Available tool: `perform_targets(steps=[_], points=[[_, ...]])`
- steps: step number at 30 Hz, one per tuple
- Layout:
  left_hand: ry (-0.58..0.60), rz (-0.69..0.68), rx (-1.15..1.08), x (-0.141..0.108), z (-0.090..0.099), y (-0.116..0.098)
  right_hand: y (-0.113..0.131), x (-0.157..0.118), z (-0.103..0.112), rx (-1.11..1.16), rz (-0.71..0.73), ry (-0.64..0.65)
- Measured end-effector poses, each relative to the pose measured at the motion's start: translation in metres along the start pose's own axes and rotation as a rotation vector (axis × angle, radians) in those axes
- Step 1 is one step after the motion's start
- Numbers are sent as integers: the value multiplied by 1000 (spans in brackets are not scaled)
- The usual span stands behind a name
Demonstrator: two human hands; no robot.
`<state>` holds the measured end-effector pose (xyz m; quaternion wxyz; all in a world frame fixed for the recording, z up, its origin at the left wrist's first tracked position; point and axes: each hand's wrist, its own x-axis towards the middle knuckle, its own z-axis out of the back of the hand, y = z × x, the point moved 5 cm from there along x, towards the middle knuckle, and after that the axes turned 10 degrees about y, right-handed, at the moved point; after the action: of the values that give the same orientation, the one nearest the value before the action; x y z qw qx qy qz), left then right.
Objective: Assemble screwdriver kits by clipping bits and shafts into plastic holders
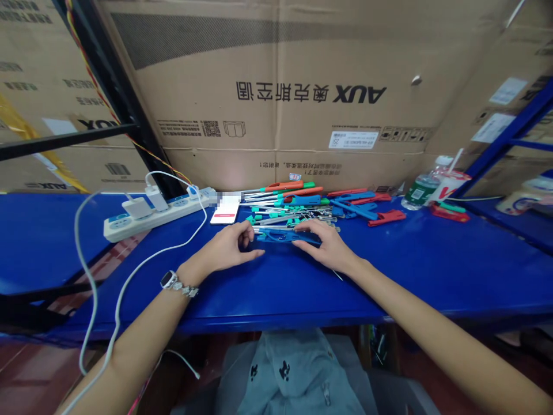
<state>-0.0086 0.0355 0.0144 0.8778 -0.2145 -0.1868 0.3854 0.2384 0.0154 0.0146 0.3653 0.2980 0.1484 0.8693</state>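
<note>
Phone [225, 208] flat on blue table [268, 288], right of power strip [173, 209]. Our left hand [235, 246]: thumb and fingers parted, beside blue lighter part [280, 236]. Our right hand [326, 245] is at its right end, thumb and fingers apart; contact unclear. Red pieces [386, 217] lie farther right.

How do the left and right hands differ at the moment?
Wrist: the left hand has a watch and a bracelet behind it; the right hand has a bare wrist.
Place: the left hand is by the left end of the nearest blue plastic piece, the right hand at its right end.
Shared: both are bare, with thumbs pointing inward. Whether the right hand grips the piece, I can't tell.
</note>
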Motion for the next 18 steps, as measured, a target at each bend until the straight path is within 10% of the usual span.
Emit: perform_targets(steps=[9, 18], points=[[-5, -138, 179, 3, -13, -34, 15, 3, -18, -97, -20, 167], [41, -132, 184, 6, -23, -28, 1, 6, -15, 313, -67, 134]])
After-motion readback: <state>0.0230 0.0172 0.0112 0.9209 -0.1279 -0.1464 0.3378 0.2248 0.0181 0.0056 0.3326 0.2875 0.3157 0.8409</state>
